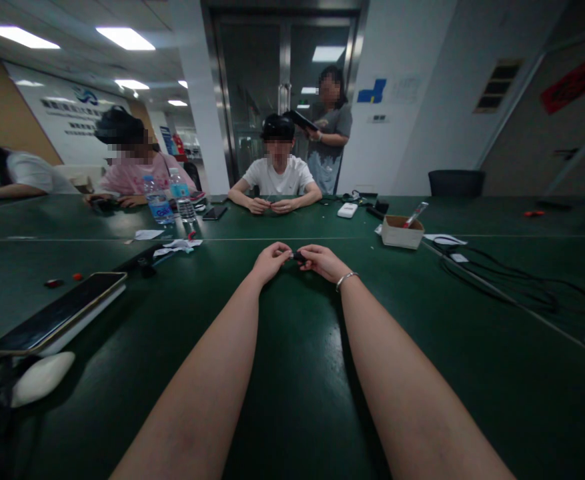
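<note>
Both of my arms stretch forward over the dark green table (292,400). My left hand (272,260) is closed, its thumb and fingers pinching the silvery end of a small black object (299,257). From the other side my right hand (325,261), with a silver bracelet (346,281) at its wrist, grips the black part of the same object. The hands almost meet just above the tabletop. Fingers cover much of the object, so its exact kind cannot be made out.
At left, a phone (67,310) rests on a white box beside a pale rounded item (45,379). Crumpled paper (179,247) and water bottles (158,200) stand beyond. Rightward are a small cardboard box (401,233) and black cables (502,277). A seated person (277,173) faces me.
</note>
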Demonstrator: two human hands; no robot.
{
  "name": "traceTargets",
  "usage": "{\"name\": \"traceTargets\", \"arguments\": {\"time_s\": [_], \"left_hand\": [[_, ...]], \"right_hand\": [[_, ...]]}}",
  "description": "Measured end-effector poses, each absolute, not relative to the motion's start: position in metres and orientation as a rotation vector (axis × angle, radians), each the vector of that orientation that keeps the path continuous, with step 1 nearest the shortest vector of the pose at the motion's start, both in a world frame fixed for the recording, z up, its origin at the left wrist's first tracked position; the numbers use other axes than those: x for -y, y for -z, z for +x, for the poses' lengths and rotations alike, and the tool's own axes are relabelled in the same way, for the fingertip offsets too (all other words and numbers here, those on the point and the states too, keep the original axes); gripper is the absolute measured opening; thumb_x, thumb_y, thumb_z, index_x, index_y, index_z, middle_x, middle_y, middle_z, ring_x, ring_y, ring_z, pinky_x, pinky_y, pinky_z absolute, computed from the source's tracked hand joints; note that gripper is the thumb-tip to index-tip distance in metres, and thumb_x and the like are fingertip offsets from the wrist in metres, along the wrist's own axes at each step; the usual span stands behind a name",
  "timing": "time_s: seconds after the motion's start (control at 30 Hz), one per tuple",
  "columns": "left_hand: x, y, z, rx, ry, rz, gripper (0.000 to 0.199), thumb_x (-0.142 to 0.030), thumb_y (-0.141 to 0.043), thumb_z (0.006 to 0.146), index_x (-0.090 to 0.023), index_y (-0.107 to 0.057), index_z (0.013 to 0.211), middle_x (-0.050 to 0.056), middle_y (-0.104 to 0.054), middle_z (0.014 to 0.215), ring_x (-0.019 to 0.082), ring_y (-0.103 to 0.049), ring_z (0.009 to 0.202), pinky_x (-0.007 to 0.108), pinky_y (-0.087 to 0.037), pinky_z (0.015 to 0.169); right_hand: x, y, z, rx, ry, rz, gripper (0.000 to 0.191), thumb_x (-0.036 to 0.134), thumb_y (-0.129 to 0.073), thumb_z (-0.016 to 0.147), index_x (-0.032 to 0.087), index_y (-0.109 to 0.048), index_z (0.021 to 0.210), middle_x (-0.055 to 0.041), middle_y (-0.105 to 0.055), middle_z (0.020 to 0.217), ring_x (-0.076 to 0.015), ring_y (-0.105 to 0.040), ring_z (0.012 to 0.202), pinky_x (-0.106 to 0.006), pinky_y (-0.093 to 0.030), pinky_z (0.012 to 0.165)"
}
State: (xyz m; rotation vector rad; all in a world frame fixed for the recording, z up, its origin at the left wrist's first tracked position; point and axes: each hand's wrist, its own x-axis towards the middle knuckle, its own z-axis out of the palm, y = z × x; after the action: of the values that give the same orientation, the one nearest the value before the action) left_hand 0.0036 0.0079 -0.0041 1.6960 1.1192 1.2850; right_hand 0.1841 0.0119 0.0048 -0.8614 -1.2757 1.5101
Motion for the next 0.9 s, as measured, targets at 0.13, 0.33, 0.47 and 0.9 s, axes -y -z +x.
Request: {"name": "traceTargets", "arguments": {"time_s": [0.13, 0.33, 0.47, 0.9], "left_hand": [[-0.0084, 0.0041, 0.0033, -1.119, -1.264, 1.692, 0.021, -0.028, -0.068, 0.069, -0.017, -0.064, 0.086, -0.001, -0.059, 0.065, 0.012, -0.053, 0.062, 0.025, -0.041, 0.062], [-0.0113, 0.0054, 0.0034, -1.117, -1.317, 1.688, 0.016, -0.024, -0.069, 0.07, -0.015, -0.066, 0.083, 0.005, -0.067, 0.084, 0.015, -0.059, 0.077, 0.029, -0.045, 0.077], [-0.009, 0.0043, 0.0032, -1.134, -1.307, 1.714, 0.021, -0.028, -0.067, 0.073, -0.017, -0.065, 0.09, 0.002, -0.065, 0.075, 0.013, -0.057, 0.068, 0.026, -0.044, 0.067], [-0.0137, 0.008, 0.0021, -1.109, -1.275, 1.673, 0.018, -0.025, -0.07, 0.071, -0.015, -0.065, 0.085, 0.005, -0.067, 0.081, 0.015, -0.06, 0.074, 0.029, -0.045, 0.074]], "right_hand": [[-0.0115, -0.0049, 0.1839, 1.267, -1.511, -0.856, 0.003, 0.009, -0.064, 0.083, 0.012, -0.063, 0.084, -0.0023, -0.066, 0.063, -0.0054, -0.055, 0.044, -0.02, -0.056, 0.054], [-0.011, -0.0053, 0.1831, 1.261, -1.505, -0.863, 0.004, 0.009, -0.062, 0.085, 0.012, -0.062, 0.083, -0.0017, -0.065, 0.063, -0.0045, -0.053, 0.042, -0.021, -0.057, 0.055], [-0.0113, -0.0052, 0.1831, 1.26, -1.509, -0.869, 0.004, 0.008, -0.062, 0.085, 0.012, -0.062, 0.083, -0.0021, -0.066, 0.063, -0.0044, -0.053, 0.043, -0.021, -0.057, 0.056], [-0.0116, -0.0046, 0.1827, 1.259, -1.49, -0.885, 0.003, 0.01, -0.062, 0.086, 0.012, -0.062, 0.083, -0.0026, -0.066, 0.064, -0.0054, -0.055, 0.045, -0.02, -0.056, 0.054]]}}
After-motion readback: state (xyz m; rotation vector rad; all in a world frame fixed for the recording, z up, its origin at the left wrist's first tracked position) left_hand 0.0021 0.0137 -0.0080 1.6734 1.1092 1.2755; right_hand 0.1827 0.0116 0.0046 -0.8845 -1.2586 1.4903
